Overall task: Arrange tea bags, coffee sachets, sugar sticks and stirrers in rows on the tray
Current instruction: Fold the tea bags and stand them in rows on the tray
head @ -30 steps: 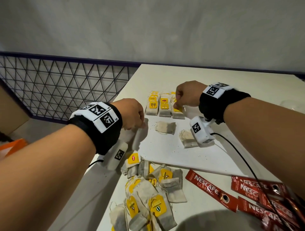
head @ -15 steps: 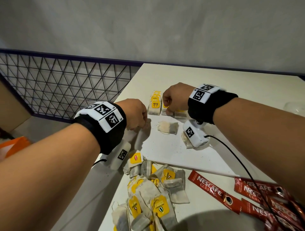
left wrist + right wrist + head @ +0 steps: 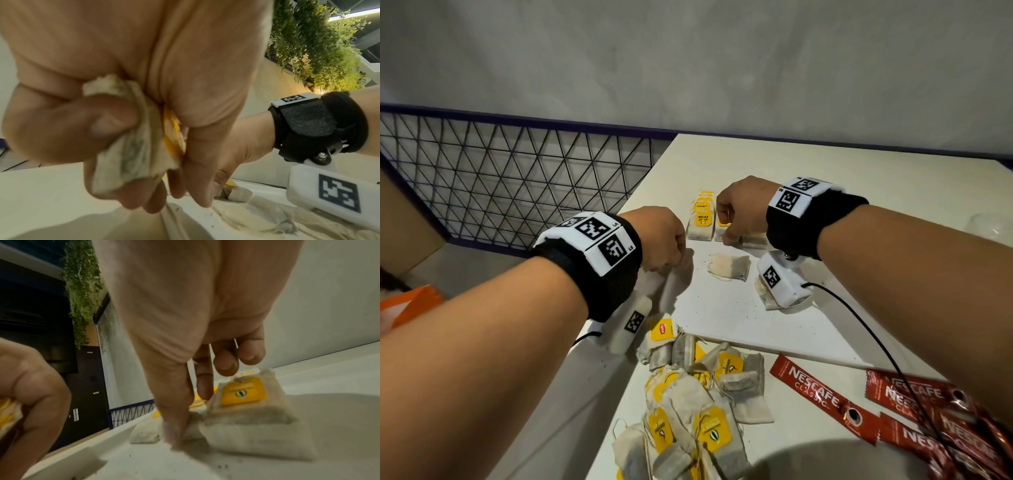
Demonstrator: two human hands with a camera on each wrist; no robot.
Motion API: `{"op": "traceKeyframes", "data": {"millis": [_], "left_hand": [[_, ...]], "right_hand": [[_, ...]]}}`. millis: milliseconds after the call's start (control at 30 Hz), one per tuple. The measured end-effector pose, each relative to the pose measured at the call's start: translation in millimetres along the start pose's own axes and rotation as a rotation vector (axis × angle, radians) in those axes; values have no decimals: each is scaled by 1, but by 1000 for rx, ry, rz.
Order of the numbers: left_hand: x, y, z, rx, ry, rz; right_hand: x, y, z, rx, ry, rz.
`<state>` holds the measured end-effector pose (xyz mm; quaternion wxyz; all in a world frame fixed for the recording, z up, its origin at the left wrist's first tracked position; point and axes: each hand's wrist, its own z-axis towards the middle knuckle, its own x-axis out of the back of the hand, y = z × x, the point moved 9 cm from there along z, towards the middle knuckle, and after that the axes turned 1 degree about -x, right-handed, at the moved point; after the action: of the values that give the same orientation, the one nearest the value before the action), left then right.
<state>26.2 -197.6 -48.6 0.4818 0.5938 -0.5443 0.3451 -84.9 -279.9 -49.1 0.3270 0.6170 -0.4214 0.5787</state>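
Note:
The flat white tray lies on the white table. A row of tea bags with yellow tags runs along its far left end. My right hand is over that row; its thumb and forefinger pinch a tea bag beside a stacked one. At the tray's left edge my left hand grips a bunch of tea bags in its fist. A loose tea bag lies on the tray; another is partly hidden under the right wrist camera.
A heap of tea bags lies on the table in front of the tray. Red Nescafe sachets lie at the near right. A clear object sits far right. A wire mesh railing runs left of the table.
My right hand has moved left along the row, from its right end to the middle stack. The left hand has stayed at the tray's edge with its bunch.

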Motion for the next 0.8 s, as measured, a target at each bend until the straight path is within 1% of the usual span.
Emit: {"op": "traceKeyframes", "data": {"millis": [67,100,133,167,200,267,300,333,367,433,500,633,800], "left_hand": [[5,-6,-3,25,5,-42],[10,-10,-4,32,24,-111],[14,-15,-4,28,44,-235],[18,-19,-5,15,64,-429],[21,-21,-7,3,70,-671],[19,-22,-10,25,42,-1147],[15,-21,-10,47,11,-1326],[12,-19,-10,57,-23,-1455],[9,-14,-10,56,-57,-1538],[5,-5,-11,32,-99,-1600],[3,2,-13,15,-95,-1594],[3,9,-16,-4,-65,-1649],[-1,6,-17,21,1,-1743]], "right_hand": [[6,-1,-2,10,24,27],[12,-2,-5,16,43,47],[20,-4,-8,25,68,73],[29,-6,-12,39,97,107],[38,-9,-17,61,128,151],[57,-19,-27,112,189,283],[65,-24,-34,138,209,360],[70,-31,-40,167,220,423],[75,-38,-46,200,224,464],[78,-53,-57,262,217,483],[78,-63,-64,295,207,430],[73,-67,-68,282,233,315],[76,-65,-75,293,302,330]]}}
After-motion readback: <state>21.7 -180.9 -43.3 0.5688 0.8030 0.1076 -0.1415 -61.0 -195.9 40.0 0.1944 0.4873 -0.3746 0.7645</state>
